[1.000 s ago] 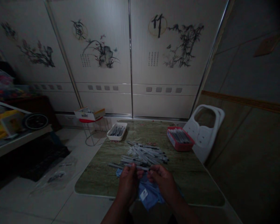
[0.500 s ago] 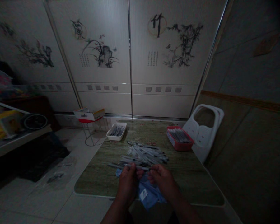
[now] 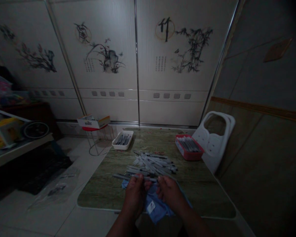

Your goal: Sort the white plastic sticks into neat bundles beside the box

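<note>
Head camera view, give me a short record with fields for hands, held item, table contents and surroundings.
left hand: grips one end of a pen
right hand: grips the other end
pen: held level above the blue cloth
table: pile of pens, white tray and red tray of pens
beside table: white chair

Two bare forearms reach forward; the left hand and right hand sit close together, fingers curled inward, fingertips pinched.
</note>
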The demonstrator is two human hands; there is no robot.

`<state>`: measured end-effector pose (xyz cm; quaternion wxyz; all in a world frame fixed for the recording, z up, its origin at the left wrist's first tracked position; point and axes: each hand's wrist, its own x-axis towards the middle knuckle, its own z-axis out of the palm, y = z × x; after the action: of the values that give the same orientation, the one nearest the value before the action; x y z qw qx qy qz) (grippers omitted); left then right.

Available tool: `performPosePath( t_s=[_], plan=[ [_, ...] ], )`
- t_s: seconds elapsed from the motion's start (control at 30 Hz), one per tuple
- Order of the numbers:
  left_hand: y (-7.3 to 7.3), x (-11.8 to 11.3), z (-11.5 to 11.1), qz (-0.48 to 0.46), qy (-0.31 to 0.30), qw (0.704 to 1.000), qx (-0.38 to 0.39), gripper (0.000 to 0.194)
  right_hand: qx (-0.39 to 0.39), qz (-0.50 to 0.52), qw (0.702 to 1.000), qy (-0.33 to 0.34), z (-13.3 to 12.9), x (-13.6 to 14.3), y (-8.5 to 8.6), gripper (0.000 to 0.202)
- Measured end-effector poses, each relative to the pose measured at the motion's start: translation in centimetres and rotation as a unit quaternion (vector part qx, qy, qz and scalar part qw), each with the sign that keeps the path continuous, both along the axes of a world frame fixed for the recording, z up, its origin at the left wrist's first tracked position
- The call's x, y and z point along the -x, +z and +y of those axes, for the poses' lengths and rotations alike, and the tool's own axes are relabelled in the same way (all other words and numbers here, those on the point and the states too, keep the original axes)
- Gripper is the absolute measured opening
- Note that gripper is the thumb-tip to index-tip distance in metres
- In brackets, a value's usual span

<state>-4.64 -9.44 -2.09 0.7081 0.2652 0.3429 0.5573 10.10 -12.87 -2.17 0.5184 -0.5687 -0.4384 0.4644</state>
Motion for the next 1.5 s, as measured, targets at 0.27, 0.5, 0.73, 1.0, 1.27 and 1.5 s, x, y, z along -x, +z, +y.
performPosePath(
  t_s=[0.27, 0.5, 0.73, 1.0, 1.27, 1.5],
  plan=[
    [-0.9, 0.0, 0.3, 0.013, -0.002, 1.0, -0.003, 0.033, 0.013, 0.062, 0.998, -0.013, -0.2, -0.2, -0.1, 0.043],
    [-0.8, 0.1, 0.2, 0.017, -0.008, 1.0, -0.005, 0.035, 0.007, 0.006, 1.0, -0.005, 0.2, 0.1, -0.2, 0.055],
    [-0.7, -0.1, 0.2, 0.016, -0.016, 1.0, -0.014, 0.032, -0.012, -0.001, 1.0, 0.003, 0.4, 0.0, -1.0, 0.052],
    [-1.3, 0.0, 0.4, 0.007, -0.004, 1.0, -0.014, 0.032, 0.018, 0.017, 1.0, -0.015, 0.5, 0.2, -0.4, 0.056],
    [-1.4, -0.1, 0.3, 0.042, -0.01, 0.999, -0.032, 0.034, 0.004, -0.028, 1.0, -0.012, 0.8, 0.1, -0.7, 0.051],
    [-1.2, 0.1, 0.3, 0.001, 0.0, 1.0, -0.012, 0.031, -0.001, 0.011, 1.0, -0.003, 0.4, -0.2, -0.7, 0.043]
  ],
)
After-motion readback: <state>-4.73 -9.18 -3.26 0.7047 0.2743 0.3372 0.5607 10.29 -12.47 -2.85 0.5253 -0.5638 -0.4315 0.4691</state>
